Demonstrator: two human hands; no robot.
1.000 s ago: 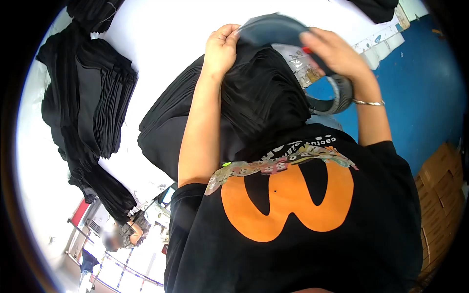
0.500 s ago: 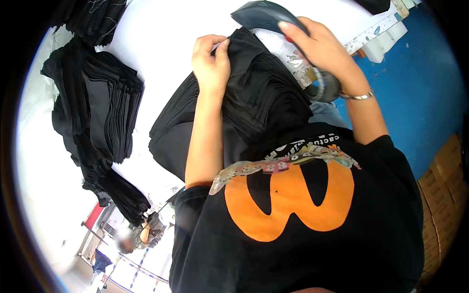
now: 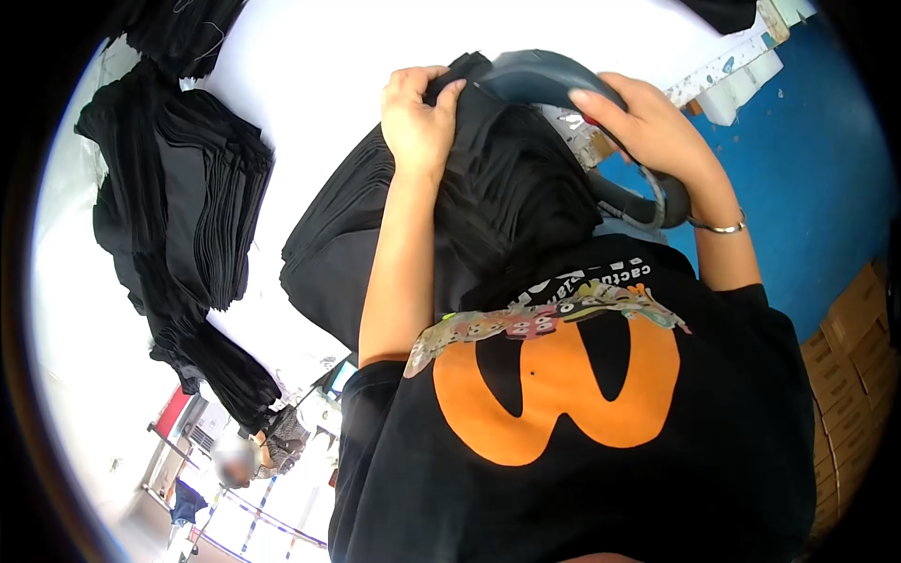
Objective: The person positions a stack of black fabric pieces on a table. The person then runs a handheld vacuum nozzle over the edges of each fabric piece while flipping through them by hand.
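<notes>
My left hand (image 3: 419,122) is closed at the top end of a thick stack of black fabric pieces (image 3: 526,169), thumb and fingers pinching its edge. My right hand (image 3: 652,122) grips a dark blue-grey iron (image 3: 540,77) with a red button by the thumb. A grey cord curves from the iron's rear, beside my wrist. The iron's tip is blurred and lies over the top of the fabric stack, close to my left fingers; I cannot tell whether it touches the cloth.
More layered black fabric (image 3: 202,178) lies along the left of the white table (image 3: 319,56), with another dark bundle (image 3: 183,33) above it. Cardboard boxes (image 3: 849,403) stand on the blue floor (image 3: 798,159) at right. Another person (image 3: 272,450) is at lower left.
The iron has moved down and right, and its tip is now over the stack near my left hand. My left hand has shifted slightly right, still pinching the cloth.
</notes>
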